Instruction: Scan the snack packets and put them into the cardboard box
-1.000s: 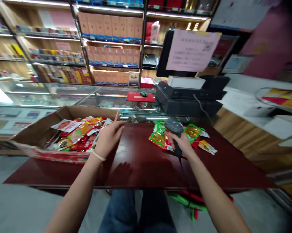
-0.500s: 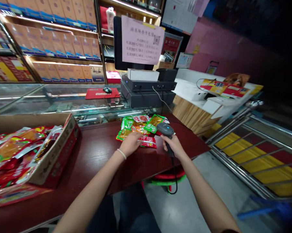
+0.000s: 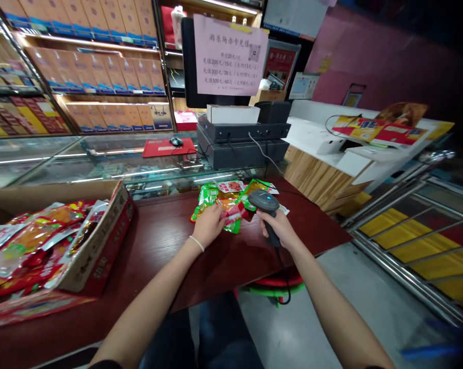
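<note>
My right hand [image 3: 279, 228] is wrapped round the handle of a black barcode scanner [image 3: 263, 201], whose small blue light is on and whose head points away over the packets. With my left hand [image 3: 209, 224] I grip the near end of a red snack packet [image 3: 235, 212], tilted up off the pile; my fingers partly hide it. Under and behind it lie several green and orange snack packets [image 3: 206, 195] on the dark red tabletop [image 3: 162, 236]. A white and red packet [image 3: 231, 186] rests at the back of the pile.
At the left stands an open cardboard box [image 3: 112, 225] full of snack packets. Behind the table are a glass counter [image 3: 135, 177], a mouse [image 3: 176, 141] on a red pad, and a monitor [image 3: 188, 61] with a pink sign. A metal railing [image 3: 400, 220] stands at the right.
My left hand has taken hold of the red packet and raised it from the table, baring a green packet below. The scanner stays in my right hand. The view has shifted slightly.
</note>
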A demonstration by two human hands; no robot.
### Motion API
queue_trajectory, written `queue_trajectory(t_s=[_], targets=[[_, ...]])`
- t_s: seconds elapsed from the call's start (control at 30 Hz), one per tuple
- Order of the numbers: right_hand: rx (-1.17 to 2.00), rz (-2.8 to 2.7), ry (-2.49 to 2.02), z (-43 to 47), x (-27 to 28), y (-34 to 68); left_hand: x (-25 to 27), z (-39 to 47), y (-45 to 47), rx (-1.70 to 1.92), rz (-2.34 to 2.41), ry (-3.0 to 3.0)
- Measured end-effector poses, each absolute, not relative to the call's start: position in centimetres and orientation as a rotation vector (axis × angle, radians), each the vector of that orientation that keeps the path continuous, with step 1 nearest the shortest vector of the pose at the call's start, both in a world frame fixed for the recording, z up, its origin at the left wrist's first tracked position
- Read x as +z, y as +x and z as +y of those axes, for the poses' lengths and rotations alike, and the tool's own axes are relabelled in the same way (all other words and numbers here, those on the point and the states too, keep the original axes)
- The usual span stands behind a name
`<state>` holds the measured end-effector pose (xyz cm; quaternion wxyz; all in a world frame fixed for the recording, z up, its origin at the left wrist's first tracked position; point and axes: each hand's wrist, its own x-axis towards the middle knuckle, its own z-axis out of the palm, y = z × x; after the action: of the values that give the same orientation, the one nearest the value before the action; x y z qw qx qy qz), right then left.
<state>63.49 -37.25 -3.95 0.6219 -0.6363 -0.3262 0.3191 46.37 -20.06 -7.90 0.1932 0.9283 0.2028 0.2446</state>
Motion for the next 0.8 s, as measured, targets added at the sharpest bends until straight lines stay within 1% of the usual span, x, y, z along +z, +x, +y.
queue_trajectory(t_s=[0.1,0.17,0.23,0.3,0.53,0.8], targets=[[0.764,-0.807,-1.441,-35.1,-3.1,61.9,-8.7,-16.9,44.3,0.952,0.792,2.001],[0.799,-0.836,-1.426,-33.1,-3.0,60.8,-9.6,-14.6,42.9,1.050,0.862,1.527],[0.840,-0.843,-1.407,-30.8,-3.2,59.7,-10.6,-12.6,41.6,1.082,0.813,1.154],[0.879,-0.873,-1.391,-28.3,-3.5,58.7,-11.4,-11.2,40.4,1.112,0.726,0.938],[0.887,-1.024,-1.409,-22.5,-5.1,55.7,-12.7,-9.3,38.6,1.321,0.626,0.627],[1.080,-1.036,-1.468,-23.1,-7.5,55.1,-12.9,-9.4,38.9,1.328,0.647,0.587]])
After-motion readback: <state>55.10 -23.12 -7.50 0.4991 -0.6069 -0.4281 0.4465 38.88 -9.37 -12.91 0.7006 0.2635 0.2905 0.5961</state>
